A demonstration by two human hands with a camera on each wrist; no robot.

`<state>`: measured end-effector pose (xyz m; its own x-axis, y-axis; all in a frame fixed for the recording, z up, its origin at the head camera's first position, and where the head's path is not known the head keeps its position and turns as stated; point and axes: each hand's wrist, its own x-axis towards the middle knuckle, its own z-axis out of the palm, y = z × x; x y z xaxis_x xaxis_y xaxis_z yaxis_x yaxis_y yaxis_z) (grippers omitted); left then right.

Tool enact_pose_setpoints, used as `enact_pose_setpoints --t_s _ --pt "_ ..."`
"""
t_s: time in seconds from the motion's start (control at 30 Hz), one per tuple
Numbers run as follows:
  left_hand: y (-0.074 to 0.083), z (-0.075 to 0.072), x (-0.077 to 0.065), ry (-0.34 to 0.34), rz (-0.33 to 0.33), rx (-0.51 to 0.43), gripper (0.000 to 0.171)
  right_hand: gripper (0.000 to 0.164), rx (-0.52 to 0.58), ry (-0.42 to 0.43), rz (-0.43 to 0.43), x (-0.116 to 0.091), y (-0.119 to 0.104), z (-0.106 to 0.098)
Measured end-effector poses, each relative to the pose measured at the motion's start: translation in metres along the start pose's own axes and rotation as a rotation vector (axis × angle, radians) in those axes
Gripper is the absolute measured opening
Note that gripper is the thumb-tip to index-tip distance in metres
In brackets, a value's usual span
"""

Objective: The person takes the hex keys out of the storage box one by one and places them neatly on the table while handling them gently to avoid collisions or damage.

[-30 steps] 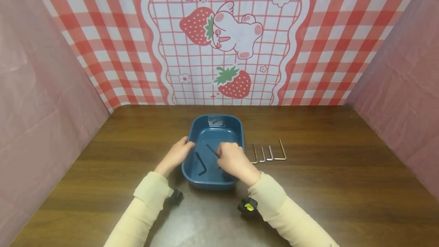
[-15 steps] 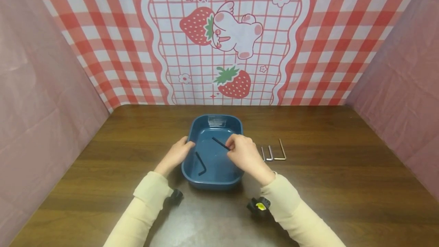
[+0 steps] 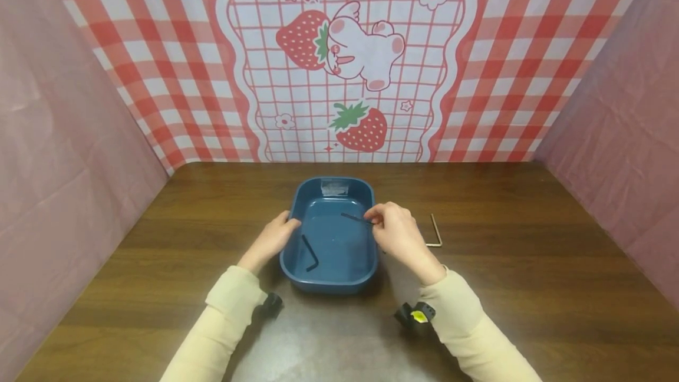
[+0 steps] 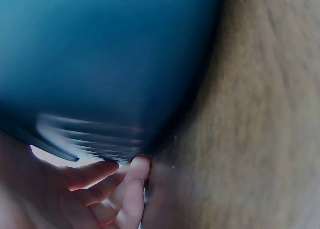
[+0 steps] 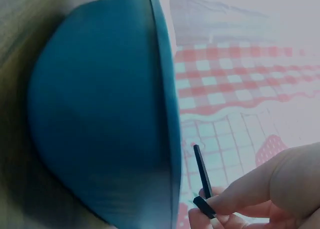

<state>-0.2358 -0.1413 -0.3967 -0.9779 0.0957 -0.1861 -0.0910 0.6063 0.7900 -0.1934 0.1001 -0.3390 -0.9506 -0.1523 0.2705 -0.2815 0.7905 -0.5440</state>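
Observation:
My right hand (image 3: 399, 237) pinches a black hex key (image 3: 352, 217) between thumb and fingers, over the right rim of a blue tray (image 3: 335, 283). In the right wrist view, the hex key (image 5: 202, 170) sticks out past the fingertips, its short bent end beside the thumb. My left hand (image 3: 272, 240) grips the tray's left side, thumb at the rim; in the left wrist view its fingers (image 4: 132, 196) lie against the outer wall. Another black hex key (image 3: 310, 253) lies inside the tray, toward the left.
A brass-coloured hex key (image 3: 437, 231) lies on the wooden table (image 3: 504, 240) right of the tray. My right hand mostly hides the other keys there. A checked strawberry cloth (image 3: 350, 75) hangs behind; pink cloth (image 3: 620, 105) borders both sides.
My right hand has lifted the black hex key from inside the tray and moved right and slightly away, to the right rim. The left hand stays on the tray.

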Motion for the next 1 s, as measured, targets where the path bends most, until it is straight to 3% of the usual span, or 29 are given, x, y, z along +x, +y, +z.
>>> enact_pose_setpoints --t_s 0.17,0.43,0.8,1.0 --pt "0.001 -0.001 -0.001 0.0 0.003 0.004 0.055 0.023 -0.038 0.033 -0.017 0.001 0.012 -0.011" --pt "0.001 0.0 0.0 0.01 0.005 0.03 0.056 0.026 -0.04 0.032 0.028 0.004 0.034 -0.032" --pt "0.0 -0.001 0.0 0.01 0.01 0.023 0.054 0.016 0.037 -0.036 0.2 0.007 0.065 -0.053" --pt "0.001 -0.001 0.0 0.005 0.001 0.025 0.054 0.021 0.004 -0.041 0.28 0.007 0.085 -0.062"
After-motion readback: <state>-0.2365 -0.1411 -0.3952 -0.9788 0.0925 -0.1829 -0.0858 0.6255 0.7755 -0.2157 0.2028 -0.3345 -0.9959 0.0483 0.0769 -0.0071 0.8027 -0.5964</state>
